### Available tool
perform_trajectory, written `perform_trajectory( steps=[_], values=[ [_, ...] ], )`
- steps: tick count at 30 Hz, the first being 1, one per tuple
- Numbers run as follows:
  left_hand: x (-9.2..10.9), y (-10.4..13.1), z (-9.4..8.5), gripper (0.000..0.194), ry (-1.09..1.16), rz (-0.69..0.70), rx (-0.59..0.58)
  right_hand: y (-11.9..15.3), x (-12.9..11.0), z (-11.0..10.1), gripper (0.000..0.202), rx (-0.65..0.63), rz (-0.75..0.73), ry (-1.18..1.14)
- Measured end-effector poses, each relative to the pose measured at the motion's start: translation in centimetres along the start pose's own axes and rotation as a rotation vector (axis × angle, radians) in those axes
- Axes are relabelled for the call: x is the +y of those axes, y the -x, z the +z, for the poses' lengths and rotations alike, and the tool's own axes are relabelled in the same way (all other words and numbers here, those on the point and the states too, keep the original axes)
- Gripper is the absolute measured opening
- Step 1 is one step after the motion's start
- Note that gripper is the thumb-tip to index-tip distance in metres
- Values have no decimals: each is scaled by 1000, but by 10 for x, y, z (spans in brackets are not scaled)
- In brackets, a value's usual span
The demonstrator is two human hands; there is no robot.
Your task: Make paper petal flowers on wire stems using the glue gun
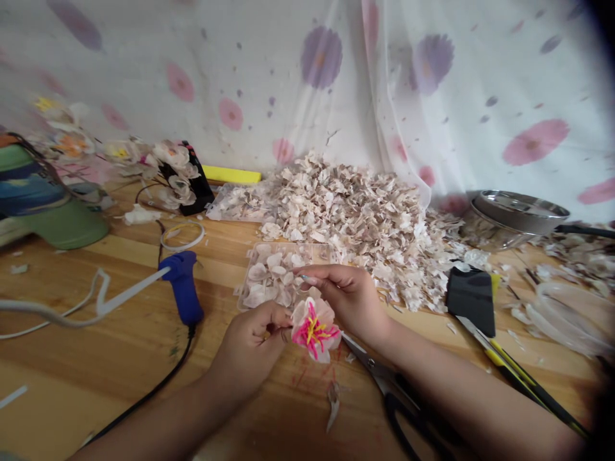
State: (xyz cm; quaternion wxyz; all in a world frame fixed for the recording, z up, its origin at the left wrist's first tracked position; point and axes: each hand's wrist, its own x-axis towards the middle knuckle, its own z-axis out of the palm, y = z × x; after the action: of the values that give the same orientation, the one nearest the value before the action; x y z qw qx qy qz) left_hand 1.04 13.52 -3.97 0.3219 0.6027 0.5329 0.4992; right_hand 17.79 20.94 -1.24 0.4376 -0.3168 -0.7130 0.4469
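My left hand (257, 342) is closed, pinching a handmade flower (316, 330) at its back. The flower has pale petals around pink and yellow strands and faces toward me. Just behind and above it is my right hand (348, 298), thumb and fingers drawn together at the near right edge of a clear plastic box (246, 282). Loose pale petals (271, 272) fill that box. Whether a petal sits between my right fingertips, I cannot make out. Under my right forearm lie scissors (372, 365) with black handles.
A large heap of dried petals (346, 211) rises behind the box. To the left are a blue glue gun (185, 285) with a cord and a green container (79, 221). On the right lie a yellow-black utility knife (514, 371), a black piece (471, 298) and a metal strainer (521, 208).
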Motion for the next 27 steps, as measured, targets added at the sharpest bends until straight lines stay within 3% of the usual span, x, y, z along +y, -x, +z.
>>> perform_trajectory(
  steps=[5,11,16,23,27],
  values=[
    [6,-3,-1,14,62,-1,-17,2,-5,0,21,-63,-25,-20],
    [8,-3,-3,22,130,-11,-92,-4,-6,-1,6,92,47,-190],
    [5,-2,-2,18,251,-64,-114,-6,-11,-3,14,105,96,-279],
    [8,-5,-1,25,472,-193,-162,-3,-9,-1,31,-104,66,-132],
    [8,-5,0,30,504,-234,-184,-3,-8,-4,36,-208,55,-196]
  ],
)
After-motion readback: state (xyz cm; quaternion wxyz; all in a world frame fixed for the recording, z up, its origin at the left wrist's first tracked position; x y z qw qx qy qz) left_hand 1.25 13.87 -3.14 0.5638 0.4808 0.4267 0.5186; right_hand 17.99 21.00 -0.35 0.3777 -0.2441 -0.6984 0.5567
